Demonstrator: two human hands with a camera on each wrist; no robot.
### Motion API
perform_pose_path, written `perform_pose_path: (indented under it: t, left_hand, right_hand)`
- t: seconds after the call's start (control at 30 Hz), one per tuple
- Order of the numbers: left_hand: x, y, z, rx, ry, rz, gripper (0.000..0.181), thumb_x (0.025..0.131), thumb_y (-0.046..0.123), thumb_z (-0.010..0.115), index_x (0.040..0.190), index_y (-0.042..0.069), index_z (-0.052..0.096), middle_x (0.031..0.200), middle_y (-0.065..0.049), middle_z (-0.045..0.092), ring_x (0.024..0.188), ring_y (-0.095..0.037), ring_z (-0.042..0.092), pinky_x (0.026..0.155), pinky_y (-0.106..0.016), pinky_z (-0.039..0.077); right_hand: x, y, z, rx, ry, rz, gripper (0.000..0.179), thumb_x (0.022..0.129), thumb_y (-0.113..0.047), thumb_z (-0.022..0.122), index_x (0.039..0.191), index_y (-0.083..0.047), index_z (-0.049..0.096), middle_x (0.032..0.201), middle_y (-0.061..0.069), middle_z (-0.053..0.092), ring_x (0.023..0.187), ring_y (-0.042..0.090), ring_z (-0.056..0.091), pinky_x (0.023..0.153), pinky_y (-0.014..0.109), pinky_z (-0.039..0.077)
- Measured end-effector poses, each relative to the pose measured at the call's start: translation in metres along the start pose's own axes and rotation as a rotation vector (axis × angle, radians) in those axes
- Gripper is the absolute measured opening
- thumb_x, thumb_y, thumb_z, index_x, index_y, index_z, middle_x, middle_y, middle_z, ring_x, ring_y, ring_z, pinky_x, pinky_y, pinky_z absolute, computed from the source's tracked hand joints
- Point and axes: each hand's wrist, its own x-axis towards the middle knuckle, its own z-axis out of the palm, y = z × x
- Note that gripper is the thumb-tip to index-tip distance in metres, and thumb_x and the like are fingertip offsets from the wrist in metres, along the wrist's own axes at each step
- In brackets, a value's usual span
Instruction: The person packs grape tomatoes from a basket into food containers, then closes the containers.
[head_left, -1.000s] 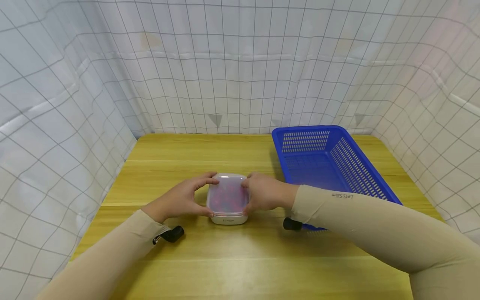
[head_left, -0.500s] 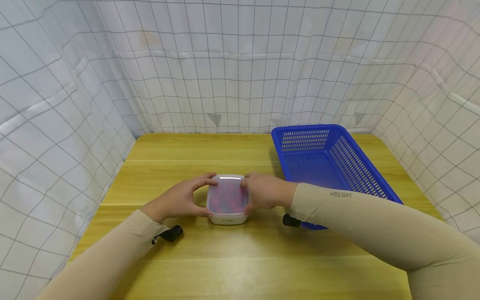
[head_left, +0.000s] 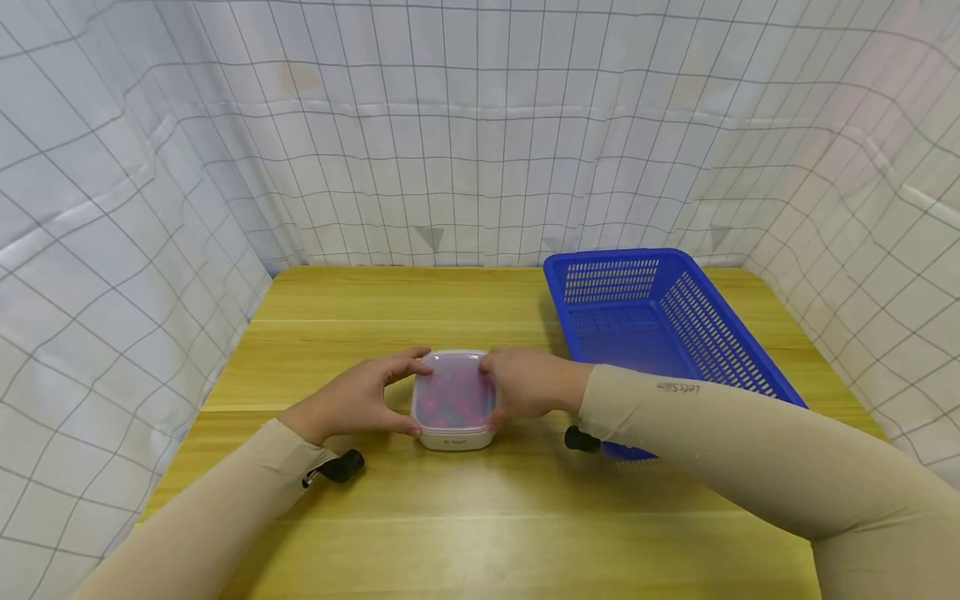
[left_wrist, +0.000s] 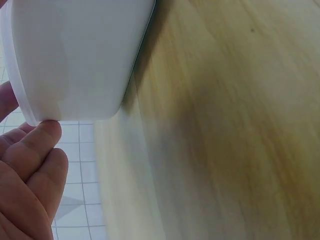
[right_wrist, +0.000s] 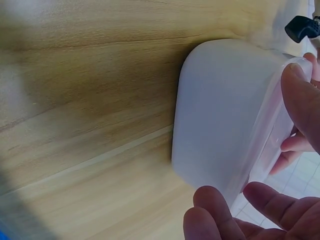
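A white food container [head_left: 456,440] sits on the wooden table between both hands, its see-through lid [head_left: 454,396] lying on top. Blurred red or pink pieces show through the lid. My left hand [head_left: 354,398] grips the left side at the lid's rim, thumb at the near corner and fingers at the far one. On the opposite side my right hand [head_left: 534,382] holds the rim in the same way. The left wrist view shows fingertips [left_wrist: 50,129] under the lid's edge. In the right wrist view, the right thumb [right_wrist: 300,95] presses on the rim at one corner.
A blue slotted basket [head_left: 630,333] stands on the table [head_left: 420,533] to the right, partly behind the right forearm. White grid-patterned curtains [head_left: 480,150] enclose the table at the back and sides. A black wrist device [head_left: 341,467] hangs below the left sleeve.
Both hands keep their hold on the container, which shifts very slightly left in view. Glare on the lid's far edge has faded, and the red contents show more clearly.
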Motion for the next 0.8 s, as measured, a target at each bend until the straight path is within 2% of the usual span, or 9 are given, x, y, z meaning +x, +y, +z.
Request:
perform_pose_path:
  t: [0.43,0.6,0.8]
  left_hand:
    - [0.0019,0.0067,-0.003,0.088,-0.03,-0.004,0.081,0.074,0.044,0.096,0.14,0.009,0.064,0.17,-0.015,0.036,0.153,-0.04,0.042,0.119,-0.058,0.043]
    - [0.0019,0.0072,-0.0034,0.145,-0.029,-0.002,0.081,0.073,0.048,0.096,0.137,0.01,0.065,0.169,-0.014,0.038,0.151,-0.038,0.045,0.117,-0.056,0.045]
    - [0.0019,0.0089,-0.0032,0.155,-0.03,-0.012,0.08,0.073,0.047,0.096,0.138,0.01,0.065,0.169,-0.012,0.038,0.151,-0.037,0.046,0.117,-0.056,0.045]
  right_hand:
    - [-0.0011,0.0044,0.0009,0.013,0.008,0.012,0.07,0.08,-0.038,0.094,0.136,-0.007,0.065,0.135,0.007,0.068,0.126,0.025,0.064,0.112,0.041,0.051]
    - [0.0009,0.0021,0.0017,-0.014,0.004,0.031,0.072,0.078,-0.041,0.094,0.135,-0.008,0.066,0.131,0.006,0.07,0.121,0.023,0.066,0.109,0.039,0.053]
    - [-0.0003,-0.0024,-0.0009,-0.035,-0.011,0.046,0.071,0.078,-0.042,0.095,0.134,-0.009,0.066,0.125,0.004,0.073,0.117,0.022,0.067,0.107,0.038,0.054]
